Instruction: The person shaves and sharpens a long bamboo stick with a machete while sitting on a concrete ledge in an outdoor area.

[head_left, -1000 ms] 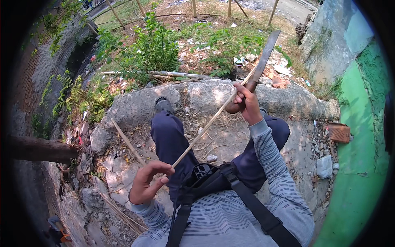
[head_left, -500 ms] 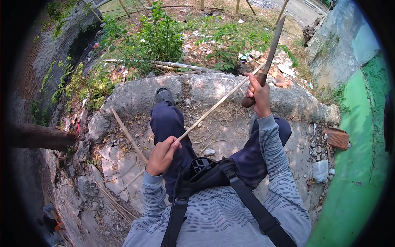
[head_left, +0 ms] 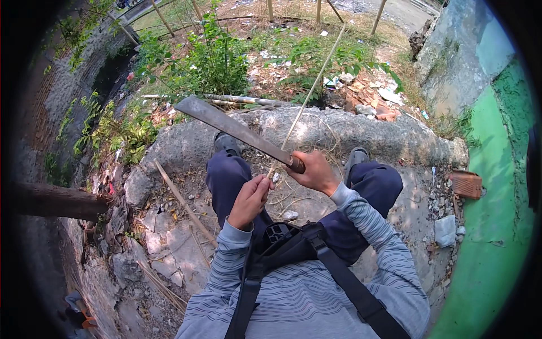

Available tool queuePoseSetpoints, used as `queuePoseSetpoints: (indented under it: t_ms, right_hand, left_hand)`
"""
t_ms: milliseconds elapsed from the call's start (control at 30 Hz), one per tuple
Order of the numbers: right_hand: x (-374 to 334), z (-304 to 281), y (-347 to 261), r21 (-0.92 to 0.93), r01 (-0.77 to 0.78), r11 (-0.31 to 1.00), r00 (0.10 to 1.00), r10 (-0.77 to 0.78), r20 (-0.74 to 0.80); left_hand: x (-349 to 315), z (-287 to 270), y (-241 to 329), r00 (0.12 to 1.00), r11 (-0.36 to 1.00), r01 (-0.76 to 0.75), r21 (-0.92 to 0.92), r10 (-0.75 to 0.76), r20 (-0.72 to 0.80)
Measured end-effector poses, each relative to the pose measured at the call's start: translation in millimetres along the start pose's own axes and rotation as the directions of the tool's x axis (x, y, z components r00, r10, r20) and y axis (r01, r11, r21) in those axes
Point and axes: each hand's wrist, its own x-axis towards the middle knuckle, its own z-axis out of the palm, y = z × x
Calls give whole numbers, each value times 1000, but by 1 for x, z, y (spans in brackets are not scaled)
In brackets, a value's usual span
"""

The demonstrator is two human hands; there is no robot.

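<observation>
One bare left hand (head_left: 250,199) pinches the near end of a long, thin, pale wooden strip (head_left: 310,93), which runs away beyond it. Just beside, I see the bare right hand (head_left: 317,172) wrapped around the brown handle (head_left: 297,164) of a broad grey metal machete (head_left: 226,125), its blade crossing beyond the left hand, probably to spare those fingertips. Remotely, I read the right wrist as bent inward.
</observation>
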Motion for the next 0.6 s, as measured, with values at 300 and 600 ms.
queuePoseSetpoints:
  t_ms: [300, 600]
  right_hand:
    - [13, -11, 14, -35, -133, 991, 991, 133, 10]
    - [0, 6, 15, -95, 24, 995, 1000, -23, 8]
  left_hand:
    - [-3, -6, -19, 968, 928, -156, 338, 211, -132]
    - [-10, 1, -14, 927, 838, -201, 508, 330, -178]
